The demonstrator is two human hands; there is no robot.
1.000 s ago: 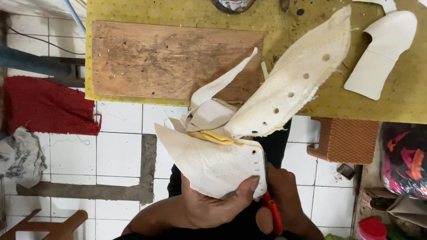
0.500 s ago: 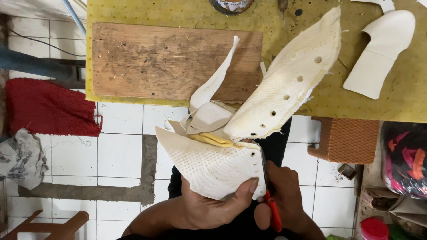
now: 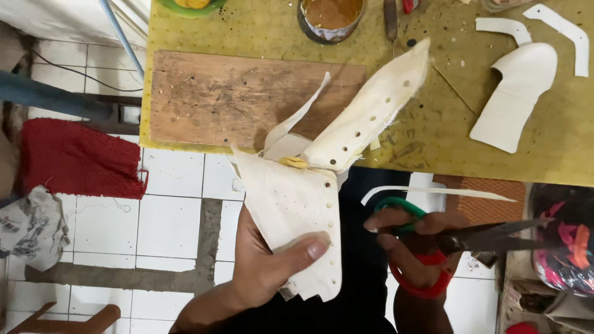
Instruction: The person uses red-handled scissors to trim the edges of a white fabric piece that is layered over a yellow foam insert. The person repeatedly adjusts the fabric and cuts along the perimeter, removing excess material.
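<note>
Left hand (image 3: 263,266) fingers pinch cream punched shoe upper (image 3: 322,167); right hand (image 3: 411,247) fingers grip scissors (image 3: 470,238), thin strip (image 3: 433,192) beside.

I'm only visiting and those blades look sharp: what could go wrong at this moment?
1. The right hand holds the scissors pointing sideways off the table edge; the tips might catch the bright fabric beside them.
2. A thin trimmed strip hangs loose by the blades and may snag.
3. The left hand pinches only the lower corner of the cream shoe upper, so it could flop or slip.
</note>
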